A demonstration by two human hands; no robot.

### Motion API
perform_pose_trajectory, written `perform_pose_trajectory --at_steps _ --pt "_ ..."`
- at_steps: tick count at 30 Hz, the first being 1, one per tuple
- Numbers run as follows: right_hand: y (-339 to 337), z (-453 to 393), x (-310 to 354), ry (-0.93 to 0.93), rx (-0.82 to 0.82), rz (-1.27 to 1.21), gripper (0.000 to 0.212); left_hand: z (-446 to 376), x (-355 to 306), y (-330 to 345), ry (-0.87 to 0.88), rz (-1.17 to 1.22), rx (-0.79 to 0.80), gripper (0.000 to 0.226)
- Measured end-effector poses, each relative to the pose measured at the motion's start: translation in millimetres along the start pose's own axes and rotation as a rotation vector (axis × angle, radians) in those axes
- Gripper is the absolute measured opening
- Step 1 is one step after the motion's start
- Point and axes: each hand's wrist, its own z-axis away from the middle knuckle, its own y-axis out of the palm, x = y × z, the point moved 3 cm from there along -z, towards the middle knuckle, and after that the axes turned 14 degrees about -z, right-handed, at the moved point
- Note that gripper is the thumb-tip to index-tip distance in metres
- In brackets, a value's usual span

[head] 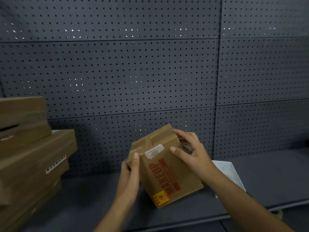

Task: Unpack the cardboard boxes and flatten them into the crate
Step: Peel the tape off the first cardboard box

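Now my left hand [129, 174] and right hand [192, 151] grip the box [164, 166], fingers curled round it; brown, taped, red-lettered, its long axis tilts away toward the shelf's [267, 178] back edge.

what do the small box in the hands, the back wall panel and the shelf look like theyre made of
Small box: brown cardboard, matte, with folded flaps, printed red lettering and a strip of pale tape across the seam.
Back wall panel: probably painted sheet metal pegboard, dark grey, with regular rows of small holes, some letting light through.
Shelf: seemingly the same dark grey painted metal, smooth and dull; hard to confirm.
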Motion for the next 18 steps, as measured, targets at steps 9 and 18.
perform_pose_trajectory --at_steps 9,18 --pt "-8.0 26.5 -4.9 -0.054 -0.003 0.107 0.047 -42.0 -59.2 -29.4 0.234 -0.501 0.107 0.021" --pt "-5.9 -0.4 10.8 -0.099 0.046 0.21 0.011 -39.4 -77.9 -23.9 0.411 -1.129 0.219 0.024"
